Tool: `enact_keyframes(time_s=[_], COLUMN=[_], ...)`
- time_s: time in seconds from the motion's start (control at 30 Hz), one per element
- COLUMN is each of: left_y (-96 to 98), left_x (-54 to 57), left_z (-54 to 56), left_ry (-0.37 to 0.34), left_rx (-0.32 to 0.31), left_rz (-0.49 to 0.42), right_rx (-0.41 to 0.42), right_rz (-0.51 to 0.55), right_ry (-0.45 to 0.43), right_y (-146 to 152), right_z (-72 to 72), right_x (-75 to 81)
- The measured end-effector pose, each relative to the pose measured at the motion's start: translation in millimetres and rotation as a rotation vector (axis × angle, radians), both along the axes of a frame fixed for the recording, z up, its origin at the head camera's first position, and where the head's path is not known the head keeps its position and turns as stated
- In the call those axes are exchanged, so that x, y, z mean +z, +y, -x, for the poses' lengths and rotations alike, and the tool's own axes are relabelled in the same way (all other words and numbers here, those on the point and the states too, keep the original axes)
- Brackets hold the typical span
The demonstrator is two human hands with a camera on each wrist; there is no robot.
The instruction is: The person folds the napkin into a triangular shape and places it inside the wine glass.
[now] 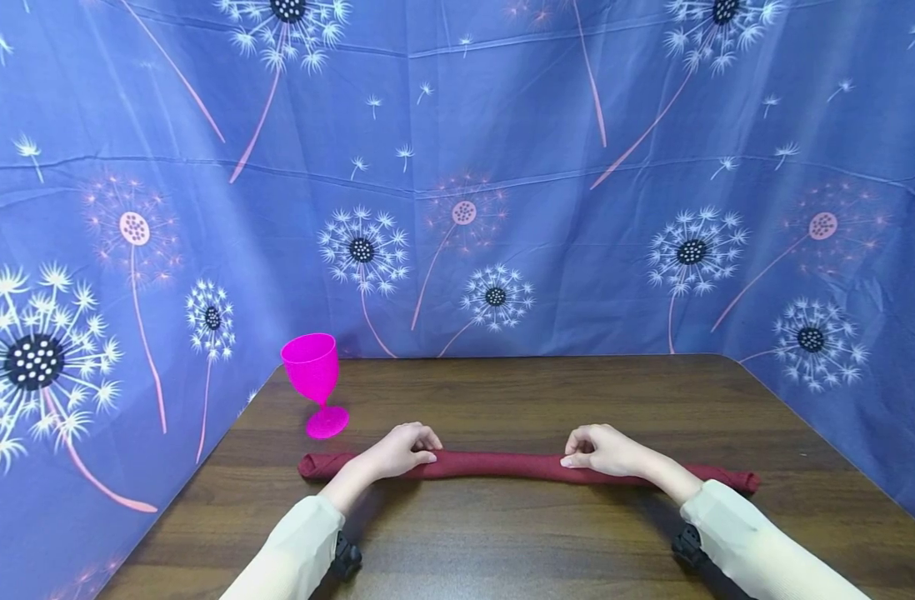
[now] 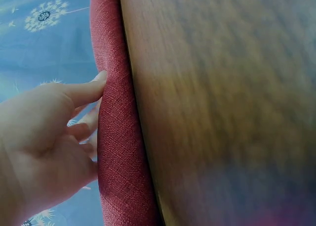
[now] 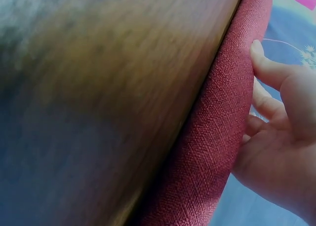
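A dark red cloth (image 1: 502, 465), rolled into a long tube, lies across the wooden table from left to right. My left hand (image 1: 403, 452) pinches it left of its middle, the thumb on the near side and the fingers curled over toward the back. To the right, my right hand (image 1: 606, 451) holds the roll in the same manner. In the left wrist view the thumb (image 2: 89, 91) presses the woven fabric, with the other fingers partly hidden behind it. The right wrist view has the thumb (image 3: 266, 67) against the roll too.
A bright magenta goblet (image 1: 312, 367) stands upright at the table's back left, behind the roll's left end. The brown wooden table (image 1: 517, 400) reaches a blue curtain (image 1: 562, 250) with dandelion prints at the back and sides.
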State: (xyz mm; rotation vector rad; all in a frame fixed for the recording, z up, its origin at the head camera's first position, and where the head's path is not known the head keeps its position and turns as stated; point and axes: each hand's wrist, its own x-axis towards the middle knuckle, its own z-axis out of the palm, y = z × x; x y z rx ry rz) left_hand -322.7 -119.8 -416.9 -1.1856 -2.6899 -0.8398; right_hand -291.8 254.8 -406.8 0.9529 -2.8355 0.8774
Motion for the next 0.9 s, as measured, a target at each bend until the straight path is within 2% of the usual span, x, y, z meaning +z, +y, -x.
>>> enact_keyframes(time_s=[0.17, 0.37, 0.43, 0.6, 0.77, 0.9], left_y=[1.6, 1.6, 0.9, 0.2, -0.2, 0.4], left_x=[1.5, 3.0, 3.2, 4.7, 5.9, 5.2], left_z=[1.3, 0.2, 0.1, -1.1, -3.5, -5.8], left_ry=[0.034, -0.087, -0.087, -0.06, -0.093, -0.108], left_rx=[0.015, 0.013, -0.001, -0.044, -0.051, -0.049], left_rz=[-0.029, -0.073, -0.072, -0.052, -0.041, -0.036], right_rx=[0.014, 0.059, 0.073, 0.091, 0.091, 0.059], right_rz=[0.075, 0.127, 0.134, 0.103, 0.029, -0.016], right_ry=[0.002, 0.02, 0.015, -0.001, 0.037, 0.041], right_y=[-3, -7, -8, -10, -16, -24], right_z=[2.6, 4.3, 4.5, 5.3, 5.5, 4.8], right_x=[-0.2, -1.4, -1.7, 0.7, 2.6, 1.0])
